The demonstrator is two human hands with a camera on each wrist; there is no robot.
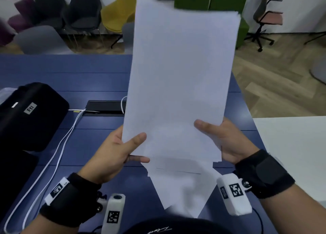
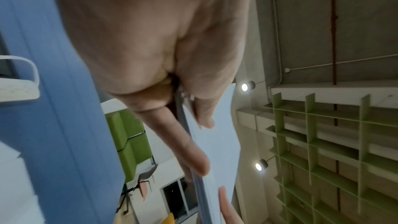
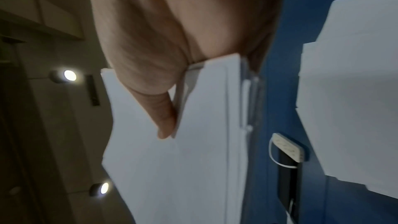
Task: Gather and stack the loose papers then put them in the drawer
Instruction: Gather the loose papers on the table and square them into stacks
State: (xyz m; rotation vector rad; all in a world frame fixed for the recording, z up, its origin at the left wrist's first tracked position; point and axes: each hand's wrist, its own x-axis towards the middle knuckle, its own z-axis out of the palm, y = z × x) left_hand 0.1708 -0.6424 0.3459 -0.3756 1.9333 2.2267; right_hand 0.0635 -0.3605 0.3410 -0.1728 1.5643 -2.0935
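Observation:
I hold a stack of white papers (image 1: 180,75) upright over the blue table (image 1: 79,78). My left hand (image 1: 130,148) pinches its lower left edge, thumb in front and fingers behind. At the lower right edge my right hand (image 1: 217,136) grips it the same way. The sheets are uneven at the top and bottom. The left wrist view shows my left hand (image 2: 185,125) clamping the stack's edge (image 2: 215,142). In the right wrist view my right hand (image 3: 168,108) has its thumb on the sheets (image 3: 172,168). More loose papers (image 1: 185,189) (image 3: 349,100) lie on the table below. No drawer is in view.
A black bag (image 1: 30,113) labelled 531 sits at the table's left. A white cable (image 1: 58,149) runs from a black cable hatch (image 1: 105,108) toward the near edge. A white table (image 1: 291,154) adjoins on the right. Chairs (image 1: 79,13) stand beyond the far edge.

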